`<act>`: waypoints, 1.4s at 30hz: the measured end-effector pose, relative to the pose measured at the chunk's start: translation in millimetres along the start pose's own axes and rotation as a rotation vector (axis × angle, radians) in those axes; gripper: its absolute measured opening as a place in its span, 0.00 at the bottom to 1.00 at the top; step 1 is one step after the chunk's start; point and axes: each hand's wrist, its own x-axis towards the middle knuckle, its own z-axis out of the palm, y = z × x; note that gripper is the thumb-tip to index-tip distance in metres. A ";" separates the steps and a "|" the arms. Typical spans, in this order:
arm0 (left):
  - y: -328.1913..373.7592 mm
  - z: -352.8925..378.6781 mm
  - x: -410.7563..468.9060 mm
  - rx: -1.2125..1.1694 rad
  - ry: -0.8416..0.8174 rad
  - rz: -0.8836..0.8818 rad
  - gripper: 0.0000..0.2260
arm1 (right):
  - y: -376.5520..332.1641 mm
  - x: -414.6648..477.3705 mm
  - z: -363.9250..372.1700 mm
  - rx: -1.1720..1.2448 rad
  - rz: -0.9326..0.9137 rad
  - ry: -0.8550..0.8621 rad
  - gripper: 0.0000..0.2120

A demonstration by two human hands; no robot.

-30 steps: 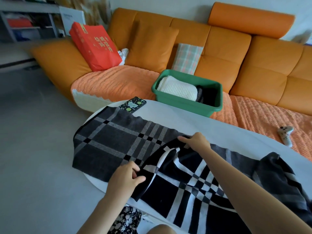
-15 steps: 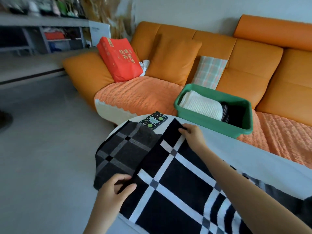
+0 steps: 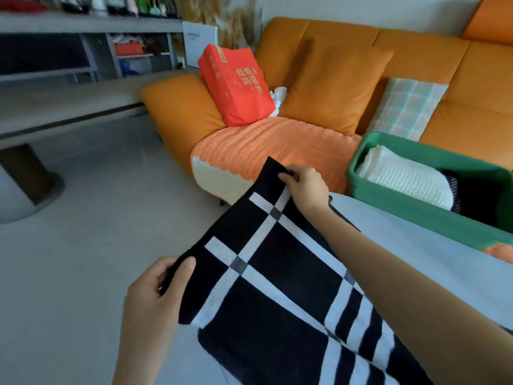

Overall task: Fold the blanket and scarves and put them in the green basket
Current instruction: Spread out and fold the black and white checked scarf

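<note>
Both hands pinch one black-and-white scarf (image 3: 277,279) at frame centre: left hand (image 3: 155,290) on the near corner, right hand (image 3: 304,184) on the far. One green basket (image 3: 416,207), right, holds two folded items.

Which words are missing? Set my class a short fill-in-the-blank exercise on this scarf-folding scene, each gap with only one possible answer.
1. Both hands, the left hand and the right hand, pinch corners of a black scarf with ____ stripes.
2. The basket is ____ in colour.
3. A folded ____ knit lies in the basket.
4. The red bag leans on the ____ sofa.

Missing words: white; green; white; orange
</note>
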 end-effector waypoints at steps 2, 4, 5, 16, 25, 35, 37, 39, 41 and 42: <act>-16.5 1.6 14.5 0.097 -0.002 -0.003 0.06 | -0.4 7.1 22.9 -0.131 0.018 -0.080 0.10; -38.7 5.1 22.8 0.204 -0.021 -0.020 0.06 | 9.8 3.6 45.4 -0.239 0.043 -0.170 0.12; -48.6 6.2 24.6 0.223 -0.026 -0.036 0.06 | 16.5 1.2 54.0 -0.261 0.060 -0.189 0.12; -61.0 -4.5 23.6 0.116 0.042 -0.048 0.07 | 14.6 -1.4 60.1 -0.212 -0.050 -0.045 0.12; -92.4 5.8 26.9 0.247 0.081 -0.127 0.09 | 33.3 -7.6 76.1 -0.377 -0.135 -0.062 0.13; -104.6 4.4 32.4 0.555 -0.048 -0.033 0.13 | 32.9 -22.8 79.3 -0.316 -0.105 -0.060 0.20; -95.9 6.7 25.0 0.580 -0.008 0.051 0.14 | 33.3 -42.6 65.2 -0.249 -0.185 -0.032 0.18; -77.6 10.1 13.5 0.546 -0.021 0.202 0.12 | 32.8 -76.4 38.8 -0.137 -0.253 -0.047 0.13; -57.8 14.2 -2.2 0.496 -0.130 0.349 0.07 | 34.2 -125.9 2.8 -0.071 -0.281 -0.134 0.11; -50.8 16.1 -11.3 0.472 -0.222 0.398 0.05 | 35.8 -153.7 -16.3 -0.067 -0.293 -0.180 0.10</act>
